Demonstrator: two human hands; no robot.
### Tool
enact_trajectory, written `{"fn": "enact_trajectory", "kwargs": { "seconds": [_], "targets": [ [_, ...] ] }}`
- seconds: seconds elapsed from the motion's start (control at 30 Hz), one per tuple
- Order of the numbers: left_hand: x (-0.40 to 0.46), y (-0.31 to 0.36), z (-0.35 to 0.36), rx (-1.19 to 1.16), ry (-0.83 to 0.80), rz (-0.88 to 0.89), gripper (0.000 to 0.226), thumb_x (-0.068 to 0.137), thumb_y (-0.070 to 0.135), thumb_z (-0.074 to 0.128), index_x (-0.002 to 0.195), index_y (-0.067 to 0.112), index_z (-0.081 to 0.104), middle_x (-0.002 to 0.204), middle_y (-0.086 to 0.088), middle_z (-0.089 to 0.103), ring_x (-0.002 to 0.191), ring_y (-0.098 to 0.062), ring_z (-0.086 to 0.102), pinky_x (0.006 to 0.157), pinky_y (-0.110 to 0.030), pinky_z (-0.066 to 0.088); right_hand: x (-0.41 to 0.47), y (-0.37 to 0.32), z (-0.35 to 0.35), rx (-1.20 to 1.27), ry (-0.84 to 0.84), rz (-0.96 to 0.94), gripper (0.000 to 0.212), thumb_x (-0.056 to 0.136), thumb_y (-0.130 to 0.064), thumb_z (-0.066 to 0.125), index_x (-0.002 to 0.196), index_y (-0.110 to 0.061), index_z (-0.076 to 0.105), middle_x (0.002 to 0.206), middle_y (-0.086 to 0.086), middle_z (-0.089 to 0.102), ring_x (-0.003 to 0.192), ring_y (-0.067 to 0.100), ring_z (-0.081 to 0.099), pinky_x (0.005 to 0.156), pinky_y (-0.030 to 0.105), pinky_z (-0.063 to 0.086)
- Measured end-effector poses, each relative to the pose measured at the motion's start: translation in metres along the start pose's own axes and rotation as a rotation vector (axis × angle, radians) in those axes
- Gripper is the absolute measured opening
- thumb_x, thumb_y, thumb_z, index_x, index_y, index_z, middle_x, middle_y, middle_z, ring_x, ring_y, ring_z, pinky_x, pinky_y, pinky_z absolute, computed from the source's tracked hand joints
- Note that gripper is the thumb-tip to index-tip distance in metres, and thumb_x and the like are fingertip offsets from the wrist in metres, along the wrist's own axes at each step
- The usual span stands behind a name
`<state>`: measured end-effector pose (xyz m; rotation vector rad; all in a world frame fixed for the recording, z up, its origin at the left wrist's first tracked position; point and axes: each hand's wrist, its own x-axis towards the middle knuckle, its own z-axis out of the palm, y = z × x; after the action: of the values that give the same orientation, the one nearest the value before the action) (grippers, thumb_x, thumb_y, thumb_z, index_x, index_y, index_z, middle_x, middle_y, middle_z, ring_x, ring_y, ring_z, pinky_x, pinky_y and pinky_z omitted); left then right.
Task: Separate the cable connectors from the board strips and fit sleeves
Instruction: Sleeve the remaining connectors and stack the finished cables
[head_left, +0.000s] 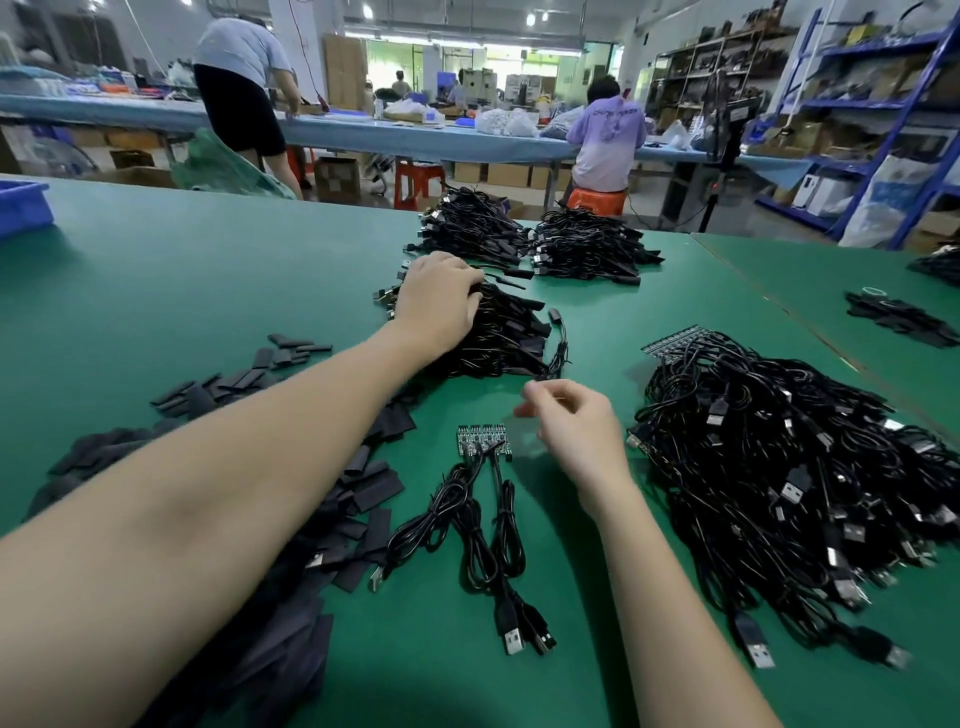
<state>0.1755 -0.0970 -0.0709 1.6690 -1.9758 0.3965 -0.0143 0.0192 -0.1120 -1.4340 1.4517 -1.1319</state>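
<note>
Resting L hand (441, 299) fingers flat on 1 sleeved cable pile (498, 332), R hand (574, 428) grip blurred, can't tell, 1 board strip (483, 439) w/ 3 cables (483, 530).

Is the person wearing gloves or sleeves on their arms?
No. Both arms are bare as far as the picture shows, with no sleeves. The left hand and right hand wear no gloves, and no rings, watch or bracelet show.

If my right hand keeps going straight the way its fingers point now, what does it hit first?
Probably the near edge of the sleeved cable pile just beyond the right hand; a loose cable end hangs closest, though depth is unclear.
</note>
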Motion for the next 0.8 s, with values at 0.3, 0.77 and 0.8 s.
{"fn": "enact_trajectory", "kwargs": {
  "seconds": [0.3, 0.77, 0.8],
  "targets": [
    [-0.089, 0.037, -0.029, -0.543, 0.093, -0.232, 0.01, 0.093, 0.023, 0.066, 0.101, 0.017, 0.068, 0.099, 0.003, 0.069, 0.095, -0.017, 0.062, 0.086, -0.029, 0.049, 0.001, 0.001, 0.004, -0.346, -0.168, -0.094, 0.013, 0.09, -0.039, 0.074, 0.094, -0.028, 0.07, 0.084, -0.013, 0.071, 0.069, 0.0, 0.062, 0.068, 0.022, 0.048],
    [-0.12, 0.04, -0.033, -1.495, -0.553, -0.621, 0.008, 0.08, 0.016, 0.08, 0.088, 0.016, 0.08, 0.085, 0.002, 0.075, 0.074, -0.007, 0.068, 0.063, -0.018, 0.054, -0.007, -0.009, -0.007, 0.321, -0.195, 0.199, 0.015, 0.082, -0.038, 0.081, 0.084, -0.023, 0.079, 0.064, -0.016, 0.068, 0.074, 0.007, 0.056, 0.062, 0.023, 0.039],
    [-0.12, 0.041, -0.035, -1.547, -0.587, -0.619, 0.012, 0.077, 0.019, 0.08, 0.088, 0.017, 0.081, 0.089, 0.002, 0.076, 0.076, -0.005, 0.07, 0.066, -0.017, 0.054, -0.008, -0.01, -0.006, 0.403, -0.236, 0.229, 0.015, 0.08, -0.037, 0.081, 0.078, -0.022, 0.079, 0.056, -0.013, 0.06, 0.061, 0.006, 0.049, 0.055, 0.02, 0.036]
  ]
}}
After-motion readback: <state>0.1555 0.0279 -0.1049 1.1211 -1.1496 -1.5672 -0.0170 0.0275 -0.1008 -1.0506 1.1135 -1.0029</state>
